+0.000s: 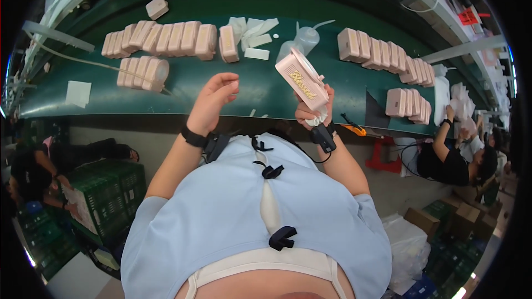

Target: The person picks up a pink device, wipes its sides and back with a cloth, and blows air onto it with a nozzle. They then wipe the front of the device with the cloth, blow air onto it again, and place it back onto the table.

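Observation:
My right hand (318,112) grips a pale pink plastic case (302,82) with rounded corners, raised gold lettering and small holes near one end. The case is tilted over the bench's near edge, and something white, like cloth or tissue, is bunched in the same hand. My left hand (215,98) hovers to the left, fingers loosely curled and apart from the thumb, with nothing in it. Just beyond the case, two translucent squeeze bottles (306,37) with thin spouts stand on the green bench (249,86). White wipes (257,36) lie left of them.
Rows of similar pink cases (166,39) line the bench at left, with more cases (382,52) at right. An orange-handled tool (353,128) lies at the near edge. Another person (451,160) works at far right; green crates (108,199) stand at lower left beside someone else.

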A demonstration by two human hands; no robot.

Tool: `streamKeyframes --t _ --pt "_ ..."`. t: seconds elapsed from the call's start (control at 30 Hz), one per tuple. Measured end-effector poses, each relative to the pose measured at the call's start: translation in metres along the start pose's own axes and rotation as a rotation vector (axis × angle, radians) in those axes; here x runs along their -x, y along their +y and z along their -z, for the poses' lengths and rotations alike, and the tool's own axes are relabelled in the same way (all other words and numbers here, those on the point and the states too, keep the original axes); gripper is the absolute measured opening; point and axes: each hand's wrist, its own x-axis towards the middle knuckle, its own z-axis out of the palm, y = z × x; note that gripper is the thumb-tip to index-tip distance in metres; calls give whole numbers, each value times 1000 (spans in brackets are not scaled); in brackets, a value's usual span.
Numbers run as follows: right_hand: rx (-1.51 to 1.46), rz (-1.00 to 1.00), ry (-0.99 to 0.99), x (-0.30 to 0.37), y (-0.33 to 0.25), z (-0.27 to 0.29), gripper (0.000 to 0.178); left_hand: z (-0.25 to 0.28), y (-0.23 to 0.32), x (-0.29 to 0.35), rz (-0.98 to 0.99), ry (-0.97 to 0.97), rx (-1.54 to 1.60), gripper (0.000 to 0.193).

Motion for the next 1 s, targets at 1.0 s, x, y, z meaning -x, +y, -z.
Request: streamKeyframes --t 1.0 --pt "-111 403 399 125 -124 36 49 -230 -59 -129 338 -362 -202 57"
